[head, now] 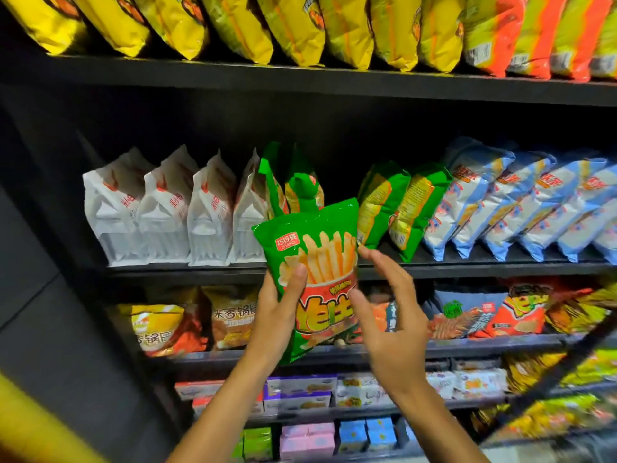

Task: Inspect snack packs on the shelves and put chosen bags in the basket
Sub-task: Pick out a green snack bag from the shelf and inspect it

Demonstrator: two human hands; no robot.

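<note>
A green snack bag [317,242] with french fries printed on its front is held up in front of the middle shelf. My left hand [277,309] grips its lower left side, thumb across the front. Just to the right, my right hand [390,312] is spread with relaxed fingers, its thumb touching the bag's right edge. More green bags of the same kind [397,208] stand on the middle shelf behind. No basket shows in the view.
White packs [167,208] stand left on the middle shelf [200,270], blue and white bags [521,205] right. Yellow bags [293,25] line the top shelf. Orange and red packs [521,312] and small boxes [300,392] fill lower shelves. A dark side panel [40,262] stands left.
</note>
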